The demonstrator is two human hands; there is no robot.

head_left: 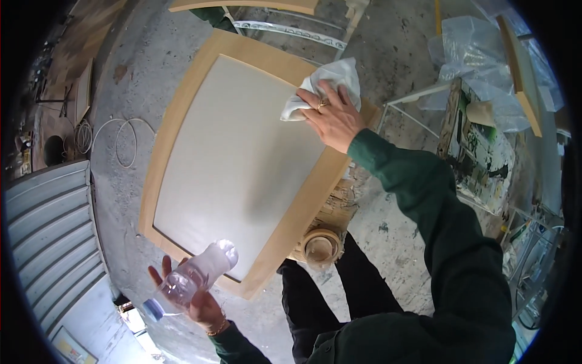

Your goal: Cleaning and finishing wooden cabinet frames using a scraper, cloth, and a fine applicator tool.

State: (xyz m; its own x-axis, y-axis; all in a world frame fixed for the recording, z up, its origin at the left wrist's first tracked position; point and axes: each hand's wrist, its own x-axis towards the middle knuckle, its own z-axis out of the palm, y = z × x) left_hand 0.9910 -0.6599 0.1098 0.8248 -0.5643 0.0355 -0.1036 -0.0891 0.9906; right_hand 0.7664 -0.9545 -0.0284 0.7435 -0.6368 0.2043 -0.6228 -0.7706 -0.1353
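Observation:
A framed panel with a pale grey centre (224,139) and a light wooden frame (182,109) lies flat in front of me. At its far right corner my right hand (335,121) presses a crumpled white cloth (344,73) against the wood, fingers spread over the cloth. My left hand (206,312) grips a clear plastic bottle (209,267) with a blue cap. The bottle is tilted, its cap toward the lower left and its base over the panel's near left corner. Some of the left fingers are behind the bottle.
A round container (321,249) stands by the frame's near right edge, close to my legs. To the right are a paint-stained stand (485,151), plastic sheeting (479,60) and an upright board (520,73). A hose (126,142) lies coiled on the concrete floor at left, beyond a corrugated shutter (54,224).

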